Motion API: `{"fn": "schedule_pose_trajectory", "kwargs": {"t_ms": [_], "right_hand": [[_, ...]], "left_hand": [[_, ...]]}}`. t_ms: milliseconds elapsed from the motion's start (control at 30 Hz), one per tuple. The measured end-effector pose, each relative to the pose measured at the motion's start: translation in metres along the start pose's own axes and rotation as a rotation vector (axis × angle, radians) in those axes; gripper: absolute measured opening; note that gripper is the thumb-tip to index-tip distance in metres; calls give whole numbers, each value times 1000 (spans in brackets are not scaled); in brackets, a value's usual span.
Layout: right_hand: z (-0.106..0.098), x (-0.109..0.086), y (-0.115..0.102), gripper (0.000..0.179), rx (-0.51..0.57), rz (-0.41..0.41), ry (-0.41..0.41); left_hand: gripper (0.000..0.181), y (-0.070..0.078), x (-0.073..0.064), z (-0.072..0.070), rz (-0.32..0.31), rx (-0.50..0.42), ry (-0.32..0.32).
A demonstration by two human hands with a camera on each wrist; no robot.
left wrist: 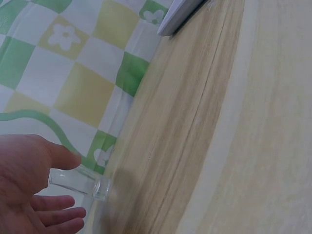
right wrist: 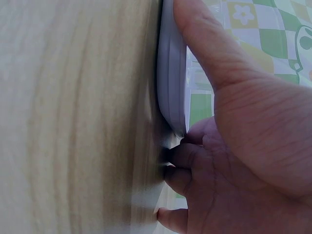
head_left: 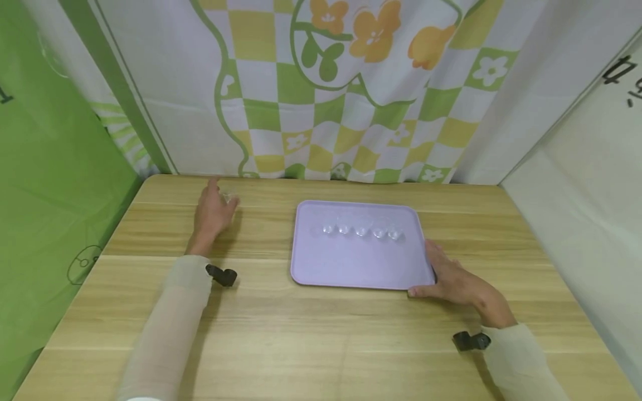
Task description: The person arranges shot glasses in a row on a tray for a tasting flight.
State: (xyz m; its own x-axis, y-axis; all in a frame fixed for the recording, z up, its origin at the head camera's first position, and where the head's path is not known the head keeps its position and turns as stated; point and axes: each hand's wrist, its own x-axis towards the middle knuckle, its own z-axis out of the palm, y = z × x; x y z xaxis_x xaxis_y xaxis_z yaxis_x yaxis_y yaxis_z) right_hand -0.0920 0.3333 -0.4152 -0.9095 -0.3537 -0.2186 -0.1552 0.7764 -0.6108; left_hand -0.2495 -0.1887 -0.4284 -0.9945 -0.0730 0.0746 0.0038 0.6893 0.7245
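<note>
A lilac tray lies on the table with a row of several small clear glasses on it. My right hand grips the tray's near right corner. In the right wrist view the thumb lies along the tray's rim, with curled fingers by its edge. Far to the left, my left hand is around another clear glass, thumb on one side and loosely extended fingers on the other. Its base is close to the tabletop; firm contact cannot be made out.
The wooden table meets a checked, flowered curtain at its back edge. A green cloth hangs on the left and a white one on the right. Small black devices are worn at both wrists.
</note>
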Motion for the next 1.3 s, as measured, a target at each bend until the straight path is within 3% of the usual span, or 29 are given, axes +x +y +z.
{"fn": "schedule_pose_trajectory", "kwargs": {"t_ms": [833, 1300], "right_hand": [[-1, 0, -2, 128, -1, 15, -12], [-1, 0, -3, 128, -5, 19, -16]], "left_hand": [[45, -3, 1, 1, 34, 23, 0], [42, 1, -1, 3, 32, -52, 15]]}}
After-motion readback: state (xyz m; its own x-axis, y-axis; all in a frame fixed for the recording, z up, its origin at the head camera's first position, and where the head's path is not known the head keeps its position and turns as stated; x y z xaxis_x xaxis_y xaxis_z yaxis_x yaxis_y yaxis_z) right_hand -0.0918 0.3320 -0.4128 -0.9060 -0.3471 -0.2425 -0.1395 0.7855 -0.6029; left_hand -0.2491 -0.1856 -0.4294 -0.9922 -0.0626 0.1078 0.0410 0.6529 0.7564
